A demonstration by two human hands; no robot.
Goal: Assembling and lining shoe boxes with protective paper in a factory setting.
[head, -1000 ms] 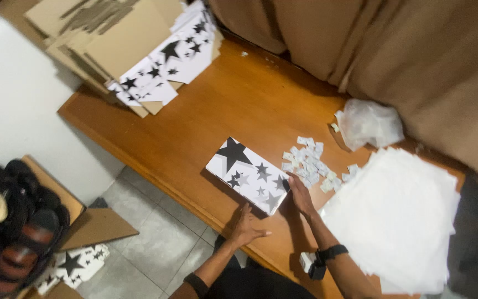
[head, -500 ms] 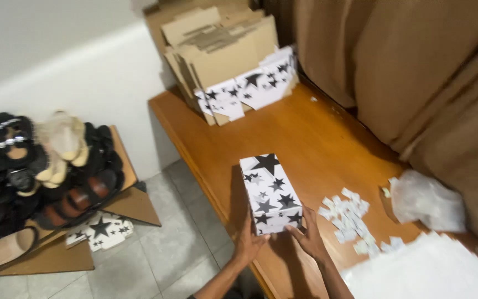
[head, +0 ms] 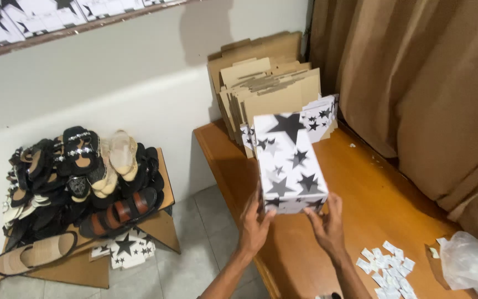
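Wooden bench (head: pixel 383 205) edge, left hand (head: pixel 254 226) & right hand (head: pixel 327 227) grasping star-printed box (head: pixel 290 163), cardboard stack (head: pixel 266 91) behind

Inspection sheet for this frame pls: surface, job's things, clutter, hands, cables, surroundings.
Surface: wooden table, bare in the middle.
Job's things: white star-print box, closed, held at its near end.
Clutter: small white packets; clear plastic bag; flat cardboard stack at the far end.
Hands: left hand and right hand grip the box's near corners.
Cables: nothing seen.
Surroundings: sandal pile on floor cardboard; brown curtain; white wall.
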